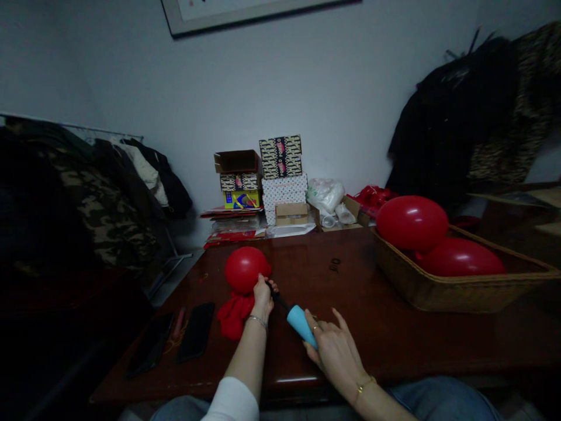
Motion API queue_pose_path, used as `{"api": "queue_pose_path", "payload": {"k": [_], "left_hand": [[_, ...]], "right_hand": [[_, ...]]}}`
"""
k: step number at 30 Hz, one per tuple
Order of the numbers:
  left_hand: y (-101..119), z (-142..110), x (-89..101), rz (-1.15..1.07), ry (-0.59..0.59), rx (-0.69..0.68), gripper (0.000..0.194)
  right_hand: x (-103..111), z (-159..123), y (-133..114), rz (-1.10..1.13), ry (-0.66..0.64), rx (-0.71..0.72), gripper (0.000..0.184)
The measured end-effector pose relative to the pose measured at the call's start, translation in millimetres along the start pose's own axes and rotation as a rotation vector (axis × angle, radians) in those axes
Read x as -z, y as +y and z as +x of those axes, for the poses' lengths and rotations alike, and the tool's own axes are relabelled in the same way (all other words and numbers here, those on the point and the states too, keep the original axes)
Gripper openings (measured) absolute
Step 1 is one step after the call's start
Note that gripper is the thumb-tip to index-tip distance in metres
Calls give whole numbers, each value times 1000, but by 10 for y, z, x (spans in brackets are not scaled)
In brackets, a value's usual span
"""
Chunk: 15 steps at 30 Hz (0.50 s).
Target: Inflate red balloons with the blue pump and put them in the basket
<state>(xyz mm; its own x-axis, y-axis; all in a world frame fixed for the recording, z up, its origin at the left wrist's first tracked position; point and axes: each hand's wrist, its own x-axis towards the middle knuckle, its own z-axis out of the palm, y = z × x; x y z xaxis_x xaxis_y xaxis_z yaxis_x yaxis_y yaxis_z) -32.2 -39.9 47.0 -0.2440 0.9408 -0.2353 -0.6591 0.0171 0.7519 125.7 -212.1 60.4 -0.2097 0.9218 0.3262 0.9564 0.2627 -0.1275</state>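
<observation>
My left hand (263,298) is closed around the black front end of a balloon pump, where a partly filled red balloon (246,270) meets it. The exact grip at the balloon's neck is hidden by the fingers. My right hand (337,349) grips the light blue body of the balloon pump (301,325), with thumb and index finger along it and another finger raised. Between the hands a black shaft shows, slanting down to the right. Just left of my left wrist, a heap of limp red material (234,316) lies on the table.
On the right stands a wicker basket (438,289) holding large red balloons (412,222). Dark phone-like slabs (196,331) lie at the left of the wooden table (333,292). Small black loops (335,265) rest mid-table. Stacked boxes (284,193) stand behind.
</observation>
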Motion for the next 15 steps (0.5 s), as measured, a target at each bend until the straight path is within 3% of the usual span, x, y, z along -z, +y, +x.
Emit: {"api": "queue_pose_path", "payload": {"k": [7, 15], "left_hand": [[162, 64, -9, 9, 26, -7, 30], [75, 16, -64, 22, -30, 28, 28]], "right_hand": [[36, -312, 166, 7, 67, 36, 53], [74, -100, 75, -51, -12, -4, 53]]}}
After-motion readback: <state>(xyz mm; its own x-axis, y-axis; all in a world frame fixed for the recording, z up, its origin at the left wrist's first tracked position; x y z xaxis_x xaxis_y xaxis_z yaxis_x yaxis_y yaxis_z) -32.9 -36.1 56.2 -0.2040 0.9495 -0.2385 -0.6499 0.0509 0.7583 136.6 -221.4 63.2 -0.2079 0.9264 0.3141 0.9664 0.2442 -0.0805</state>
